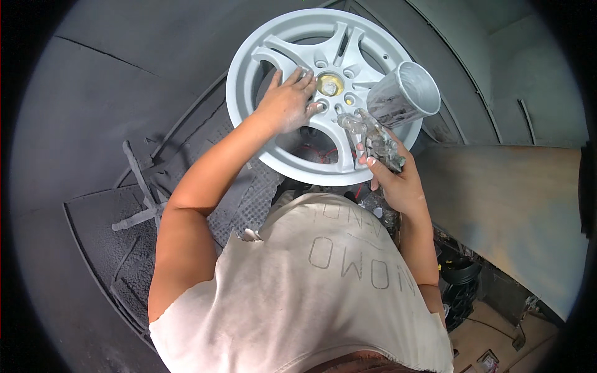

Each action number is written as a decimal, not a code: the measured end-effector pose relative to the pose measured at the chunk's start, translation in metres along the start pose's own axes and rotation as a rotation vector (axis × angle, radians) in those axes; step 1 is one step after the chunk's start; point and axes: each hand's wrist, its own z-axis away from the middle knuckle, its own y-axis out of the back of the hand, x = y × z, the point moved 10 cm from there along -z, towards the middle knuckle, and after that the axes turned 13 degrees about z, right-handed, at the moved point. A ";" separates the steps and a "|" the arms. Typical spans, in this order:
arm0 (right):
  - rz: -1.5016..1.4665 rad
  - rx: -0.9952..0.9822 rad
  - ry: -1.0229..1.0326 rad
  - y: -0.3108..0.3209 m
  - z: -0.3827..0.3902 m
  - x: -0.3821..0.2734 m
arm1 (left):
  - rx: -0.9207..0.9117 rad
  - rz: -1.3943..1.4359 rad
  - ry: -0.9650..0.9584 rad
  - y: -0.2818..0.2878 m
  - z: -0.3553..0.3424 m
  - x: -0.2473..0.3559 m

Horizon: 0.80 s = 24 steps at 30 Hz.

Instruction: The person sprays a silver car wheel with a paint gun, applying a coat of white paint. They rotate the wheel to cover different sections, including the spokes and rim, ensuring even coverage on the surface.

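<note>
A white five-spoke wheel rim (242, 81) with a gold ring (320, 82) at its centre lies below me. My left hand (283, 102) rests on its left spokes beside the hub, fingers apart. My right hand (398, 180) is wrapped round a paint-crusted spray gun (379, 137), held over the right side of the rim. The gun's pale, streaked cylindrical cup (401, 93) tilts above the spokes, and its nozzle points toward the hub. What supports the rim is mostly hidden beneath it.
A grey paint-coated cross stand (146, 186) sits at left over a dark mat (106, 248). A broad stained panel (504, 205) lies at right, with dark round objects (460, 280) under its edge. Grey walls (516, 62) rise behind; red cord shows beneath the rim.
</note>
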 end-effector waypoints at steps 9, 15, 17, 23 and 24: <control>-0.011 -0.057 0.012 -0.001 0.014 0.007 | 0.062 0.137 0.053 0.005 0.013 0.009; -0.028 -0.081 -0.006 -0.006 0.013 0.011 | 0.178 0.338 0.100 0.015 0.004 -0.008; -0.027 -0.103 0.009 -0.008 0.012 0.011 | 0.201 0.351 0.111 0.017 0.000 -0.011; -0.024 -0.132 0.006 -0.012 0.012 0.011 | 0.316 0.373 0.021 0.019 0.001 -0.013; -0.024 -0.135 0.002 -0.011 0.011 0.013 | 0.333 0.429 0.015 0.021 -0.002 -0.015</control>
